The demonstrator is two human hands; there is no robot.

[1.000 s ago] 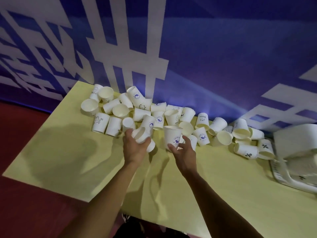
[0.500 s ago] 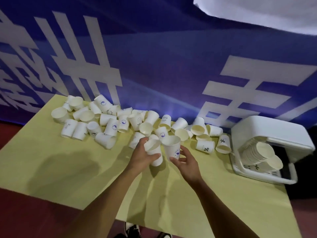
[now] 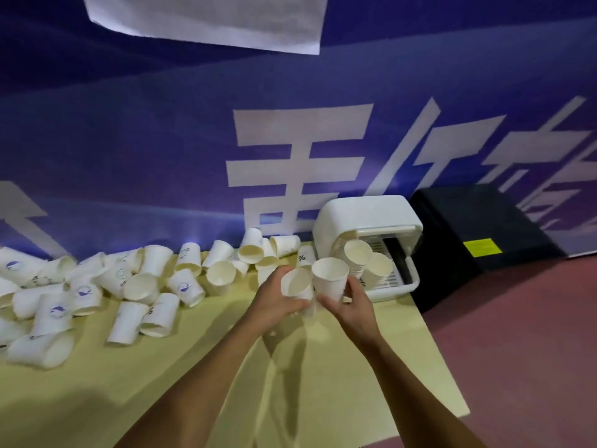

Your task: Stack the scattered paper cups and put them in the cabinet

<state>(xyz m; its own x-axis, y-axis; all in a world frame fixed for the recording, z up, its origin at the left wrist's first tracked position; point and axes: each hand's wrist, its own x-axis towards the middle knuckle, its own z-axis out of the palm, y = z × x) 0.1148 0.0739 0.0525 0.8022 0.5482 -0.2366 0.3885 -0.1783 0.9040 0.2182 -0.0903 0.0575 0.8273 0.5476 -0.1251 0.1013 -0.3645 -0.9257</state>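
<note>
My left hand (image 3: 274, 299) grips a white paper cup (image 3: 295, 284), its mouth tilted toward me. My right hand (image 3: 350, 302) holds a second white cup (image 3: 330, 279) upright beside it, the two cups touching. Both hover over the yellow table (image 3: 193, 383), just left of the small white cabinet (image 3: 365, 215), whose open front shows stacked cups (image 3: 366, 261) lying inside. Several scattered cups (image 3: 135, 286) lie along the wall to the left.
A blue banner with white characters (image 3: 290, 163) backs the table. A black box (image 3: 478, 237) stands right of the cabinet on the red floor (image 3: 517, 350). A white sheet (image 3: 206, 21) hangs at the top.
Both hands have carried their cups rightward along the table toward the cabinet. The view has swung right, so the cup pile now lies at the left.
</note>
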